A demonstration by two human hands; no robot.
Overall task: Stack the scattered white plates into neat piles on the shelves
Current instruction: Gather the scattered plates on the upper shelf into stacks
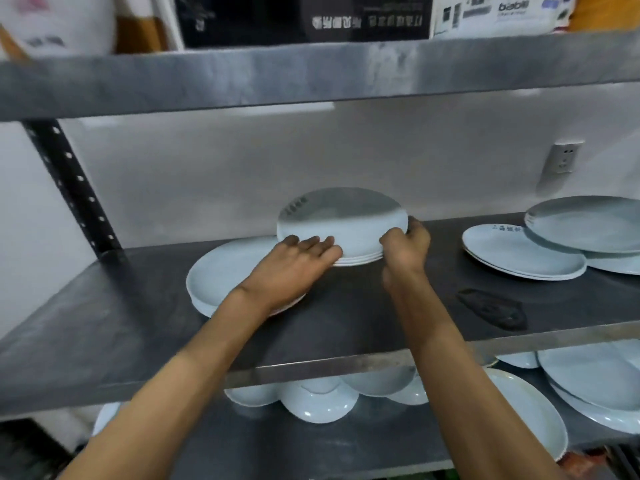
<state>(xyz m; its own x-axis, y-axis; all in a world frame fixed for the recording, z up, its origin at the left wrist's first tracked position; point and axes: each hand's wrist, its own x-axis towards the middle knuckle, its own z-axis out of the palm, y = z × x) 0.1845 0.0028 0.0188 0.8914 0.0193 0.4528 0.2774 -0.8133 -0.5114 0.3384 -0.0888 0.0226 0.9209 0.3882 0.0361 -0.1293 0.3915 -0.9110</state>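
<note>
Left hand, right hand grip opposite rims of small plate stack between them, on middle shelf.

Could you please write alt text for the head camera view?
Both hands, left hand and right hand, grip a small stack of white plates on the middle shelf; more plates lie scattered to the right.
</note>
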